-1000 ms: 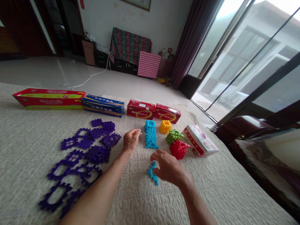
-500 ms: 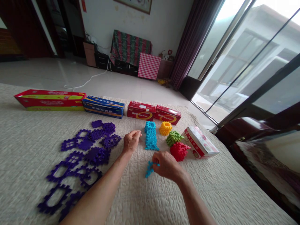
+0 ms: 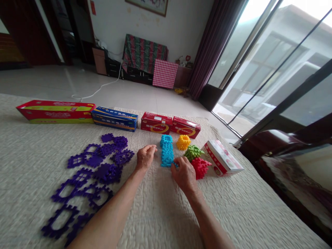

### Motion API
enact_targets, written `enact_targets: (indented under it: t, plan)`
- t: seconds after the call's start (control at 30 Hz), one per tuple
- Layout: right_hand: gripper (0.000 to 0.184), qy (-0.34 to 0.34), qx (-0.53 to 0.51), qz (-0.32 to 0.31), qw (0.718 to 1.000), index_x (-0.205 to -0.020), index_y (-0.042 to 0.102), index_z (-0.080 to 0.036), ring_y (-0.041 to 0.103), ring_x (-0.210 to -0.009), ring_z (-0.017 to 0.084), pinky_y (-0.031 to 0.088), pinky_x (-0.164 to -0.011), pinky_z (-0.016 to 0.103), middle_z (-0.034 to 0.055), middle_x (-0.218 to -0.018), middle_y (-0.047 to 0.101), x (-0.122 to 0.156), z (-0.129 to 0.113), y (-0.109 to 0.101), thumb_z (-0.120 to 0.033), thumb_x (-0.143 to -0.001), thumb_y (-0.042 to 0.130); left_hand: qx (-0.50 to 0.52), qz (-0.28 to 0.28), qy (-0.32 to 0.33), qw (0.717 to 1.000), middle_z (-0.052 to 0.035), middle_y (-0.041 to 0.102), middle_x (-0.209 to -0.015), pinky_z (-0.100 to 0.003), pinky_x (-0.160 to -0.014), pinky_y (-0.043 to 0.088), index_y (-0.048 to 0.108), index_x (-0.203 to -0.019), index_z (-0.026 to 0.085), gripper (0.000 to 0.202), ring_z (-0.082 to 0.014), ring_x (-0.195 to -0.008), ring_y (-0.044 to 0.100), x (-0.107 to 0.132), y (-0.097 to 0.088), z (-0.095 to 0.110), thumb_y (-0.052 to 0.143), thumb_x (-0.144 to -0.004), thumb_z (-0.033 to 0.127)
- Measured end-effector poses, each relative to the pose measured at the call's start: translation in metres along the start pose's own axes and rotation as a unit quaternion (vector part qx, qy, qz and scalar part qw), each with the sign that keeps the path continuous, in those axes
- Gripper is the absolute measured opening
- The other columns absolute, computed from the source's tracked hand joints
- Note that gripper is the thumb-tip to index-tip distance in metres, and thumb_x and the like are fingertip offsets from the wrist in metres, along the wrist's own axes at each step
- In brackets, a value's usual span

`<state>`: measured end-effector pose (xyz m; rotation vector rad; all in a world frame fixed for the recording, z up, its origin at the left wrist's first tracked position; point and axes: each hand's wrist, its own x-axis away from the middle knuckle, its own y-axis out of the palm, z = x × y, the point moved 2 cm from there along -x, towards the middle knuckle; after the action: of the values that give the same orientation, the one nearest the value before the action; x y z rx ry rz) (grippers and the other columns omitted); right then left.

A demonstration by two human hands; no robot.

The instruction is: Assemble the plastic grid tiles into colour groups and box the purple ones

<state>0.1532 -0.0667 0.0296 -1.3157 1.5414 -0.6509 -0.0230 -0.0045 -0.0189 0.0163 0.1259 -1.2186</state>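
Note:
My right hand (image 3: 184, 172) is closed over a light blue interlocking plastic piece (image 3: 175, 164), mostly hidden by the fingers. It is at the near end of a row of light blue interlocking pieces (image 3: 167, 152), whose far end is built up into a block. To the left of that row, my left hand (image 3: 145, 156) is held with fingertips pressed together and nothing visible in them. Beside my right hand lie a red block of pieces (image 3: 201, 168), a green one (image 3: 193, 153) and a yellow one (image 3: 183, 142).
Several purple interlocking pieces (image 3: 95, 160) are spread on the quilted cover (image 3: 160, 214) at left. Along the back stand a red and green box (image 3: 57, 112), a blue box (image 3: 114, 119) and two red boxes (image 3: 156, 123). A white and red box (image 3: 222, 158) is at right.
My right hand has moved forward with the light blue piece, from the bare cover up to the near end of the blue row. My left hand has stayed in place.

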Motion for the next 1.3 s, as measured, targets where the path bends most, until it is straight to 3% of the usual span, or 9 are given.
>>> enact_targets:
  t: [0.27,0.43,0.6,0.73,0.87,1.03,1.13,1.3]
  plan:
    - [0.01,0.001,0.005,0.016,1.0,-0.088,0.06,-0.018,0.055,-0.08,0.016,0.037,-0.067,0.024,0.0036,-0.09,0.059,-0.001,0.002,0.0,-0.023,-0.082,0.053,0.005,-0.005,-0.002,1.0,-0.0059,0.074,-0.079,-0.028,-0.068,0.049,0.073,-0.086,0.018,0.033,-0.0203,-0.078,0.067,-0.001,0.0,-0.001,0.056,-0.076,0.044]
    - [0.01,-0.063,-0.062,0.051,0.995,-0.08,0.057,-0.019,0.054,-0.076,0.014,0.039,-0.069,0.023,0.0024,-0.082,0.056,0.005,-0.011,-0.001,-0.022,-0.085,0.048,0.005,0.0,-0.002,1.0,-0.0056,0.074,-0.079,-0.027,-0.067,0.049,0.073,-0.085,0.019,0.031,-0.0196,-0.078,0.067,-0.001,0.001,-0.003,0.055,-0.077,0.043]
    - [0.013,-0.107,-0.117,0.053,0.986,-0.079,0.056,-0.02,0.053,-0.072,0.014,0.039,-0.067,0.023,0.0026,-0.08,0.056,0.019,-0.025,0.015,-0.023,-0.087,0.045,0.014,-0.017,0.0,1.0,-0.0066,0.074,-0.081,-0.026,-0.066,0.048,0.072,-0.09,0.017,0.033,-0.0177,-0.076,0.066,0.0,0.001,0.0,0.052,-0.079,0.04]
    - [0.016,-0.117,-0.094,0.032,0.988,-0.078,0.056,-0.019,0.052,-0.068,0.014,0.038,-0.066,0.025,0.0031,-0.079,0.057,0.024,-0.025,0.03,-0.025,-0.087,0.044,-0.003,-0.018,-0.004,1.0,-0.0065,0.074,-0.086,-0.025,-0.068,0.048,0.071,-0.092,0.017,0.033,-0.0172,-0.08,0.066,0.002,-0.002,0.006,0.048,-0.082,0.038]
    - [0.02,-0.124,-0.03,0.006,0.992,-0.079,0.057,-0.019,0.052,-0.07,0.015,0.036,-0.065,0.026,0.0041,-0.083,0.057,0.023,-0.028,0.035,-0.025,-0.088,0.041,-0.091,-0.046,-0.013,0.995,-0.0059,0.074,-0.084,-0.025,-0.071,0.047,0.072,-0.08,0.018,0.029,-0.0162,-0.078,0.064,0.009,-0.002,0.019,0.046,-0.083,0.033]
    - [0.021,-0.106,0.008,0.016,0.994,-0.082,0.06,-0.017,0.053,-0.081,0.018,0.037,-0.073,0.028,0.0066,-0.086,0.058,0.035,-0.047,0.036,-0.019,-0.089,0.04,-0.145,-0.084,-0.053,0.984,-0.0085,0.072,-0.071,-0.026,-0.063,0.045,0.069,-0.066,0.017,0.021,-0.0174,-0.068,0.063,0.008,-0.002,0.039,0.053,-0.076,0.026]
    - [0.022,-0.114,0.002,0.02,0.993,-0.083,0.061,-0.016,0.053,-0.086,0.019,0.036,-0.08,0.029,0.0076,-0.089,0.059,0.049,-0.06,0.037,-0.016,-0.088,0.04,-0.147,-0.093,-0.064,0.983,-0.0076,0.07,-0.064,-0.026,-0.057,0.044,0.07,-0.069,0.016,0.025,-0.0166,-0.06,0.062,-0.003,-0.014,0.051,0.049,-0.078,0.026]
    - [0.021,-0.101,-0.006,0.024,0.995,-0.086,0.063,-0.016,0.053,-0.089,0.019,0.036,-0.083,0.029,0.0082,-0.092,0.06,0.058,-0.064,0.038,-0.013,-0.086,0.042,-0.174,-0.043,-0.02,0.984,-0.0055,0.069,-0.063,-0.024,-0.064,0.044,0.067,-0.062,0.018,0.019,-0.0164,-0.069,0.063,-0.028,-0.064,0.066,0.056,-0.073,0.028]
